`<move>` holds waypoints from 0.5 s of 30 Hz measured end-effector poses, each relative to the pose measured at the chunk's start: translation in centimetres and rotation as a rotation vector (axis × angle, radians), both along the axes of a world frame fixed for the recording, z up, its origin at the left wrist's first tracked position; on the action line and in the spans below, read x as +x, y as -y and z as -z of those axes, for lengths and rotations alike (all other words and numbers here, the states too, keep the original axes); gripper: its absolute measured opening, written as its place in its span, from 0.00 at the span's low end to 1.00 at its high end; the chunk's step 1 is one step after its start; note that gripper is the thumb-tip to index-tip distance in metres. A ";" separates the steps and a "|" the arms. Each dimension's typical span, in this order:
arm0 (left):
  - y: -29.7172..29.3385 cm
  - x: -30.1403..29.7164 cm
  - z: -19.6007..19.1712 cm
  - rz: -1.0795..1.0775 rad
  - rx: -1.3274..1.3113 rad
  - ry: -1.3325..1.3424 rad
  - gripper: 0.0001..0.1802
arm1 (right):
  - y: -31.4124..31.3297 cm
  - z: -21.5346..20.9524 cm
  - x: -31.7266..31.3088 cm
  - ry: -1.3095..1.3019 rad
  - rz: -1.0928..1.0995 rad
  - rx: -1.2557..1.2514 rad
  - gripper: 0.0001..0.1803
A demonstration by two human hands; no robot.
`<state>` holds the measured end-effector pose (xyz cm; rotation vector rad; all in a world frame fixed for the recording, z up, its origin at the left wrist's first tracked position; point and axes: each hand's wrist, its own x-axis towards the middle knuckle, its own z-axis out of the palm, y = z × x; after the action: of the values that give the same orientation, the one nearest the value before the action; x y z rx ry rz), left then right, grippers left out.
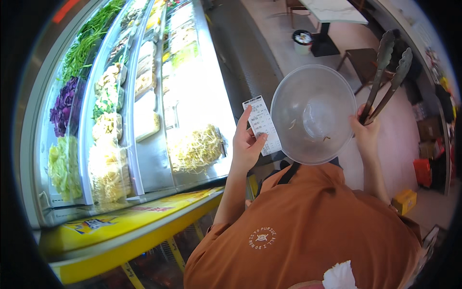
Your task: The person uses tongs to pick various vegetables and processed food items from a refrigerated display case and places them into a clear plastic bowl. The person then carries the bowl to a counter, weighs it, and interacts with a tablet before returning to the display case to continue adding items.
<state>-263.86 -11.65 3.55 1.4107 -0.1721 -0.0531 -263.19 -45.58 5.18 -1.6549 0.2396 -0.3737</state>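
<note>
A printed paper receipt point(261, 126) is pinched between the thumb and fingers of my left hand point(246, 144). Just right of it, a clear round plastic bowl point(308, 89) is tipped so that its inside faces me; a few small food scraps cling to its bottom. My right hand point(365, 127) grips the bowl's right rim and also holds a pair of metal tongs point(373, 98), whose scalloped tips point up and stand apart. Part of the right hand's fingers is hidden behind the bowl and the tongs.
On my left is a lit display case point(159, 166) with rows of greens, purple cabbage point(66, 103), mushrooms and bean sprouts point(197, 149). A yellow ledge point(144, 224) runs along its front. Beyond are a marble-topped table point(334, 10), a bin point(302, 42), a stool point(363, 62) and a yellow box point(404, 201).
</note>
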 end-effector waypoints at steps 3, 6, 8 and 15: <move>0.2 10.3 1.3 -0.046 0.022 -0.021 0.44 | 1.4 2.5 13.7 0.043 -0.094 -0.005 0.13; -1.2 20.7 2.7 -0.189 0.118 -0.054 0.47 | -0.1 5.2 28.7 -0.006 -0.238 0.098 0.13; -2.0 27.3 3.3 -0.278 0.278 -0.107 0.45 | -0.5 5.2 39.3 -0.090 -0.357 0.141 0.12; -0.2 40.8 2.2 -0.730 0.282 -0.481 0.27 | -6.3 -1.5 68.6 -0.222 -0.722 -0.154 0.11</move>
<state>-223.09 -11.42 1.32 1.6233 0.7741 0.1931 -194.62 -39.30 6.67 -1.8106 -0.2330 0.3459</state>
